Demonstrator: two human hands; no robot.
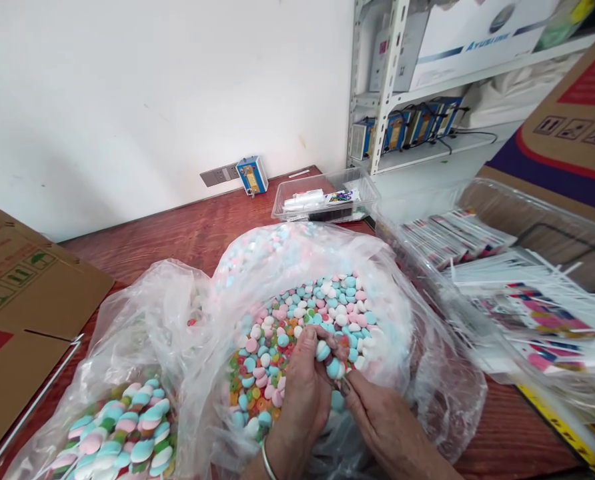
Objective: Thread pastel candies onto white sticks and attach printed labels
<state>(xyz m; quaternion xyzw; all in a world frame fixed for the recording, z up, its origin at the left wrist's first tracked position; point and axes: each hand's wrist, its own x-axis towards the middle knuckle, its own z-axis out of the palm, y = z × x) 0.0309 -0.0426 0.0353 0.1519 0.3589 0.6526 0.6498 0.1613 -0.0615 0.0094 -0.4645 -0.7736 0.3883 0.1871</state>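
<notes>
A big clear plastic bag (412, 313) stands open in front of me, filled with small blue, pink and white candies (327, 307) and some colourful ring candies (250, 387). My left hand (300, 393) is inside the bag, cupped around a few blue-and-white candies at its fingertips. My right hand (377, 417) lies beside it, fingertips touching the same candies. A metal bangle sits on my left wrist.
A second clear bag (122, 433) of twisted pastel marshmallows lies at the lower left. Cardboard boxes (22, 300) flank the red wooden table (177, 233). A clear tray (327, 200) sits behind, packets in a clear bin (502, 280) at right, and a metal shelf (387, 87) behind.
</notes>
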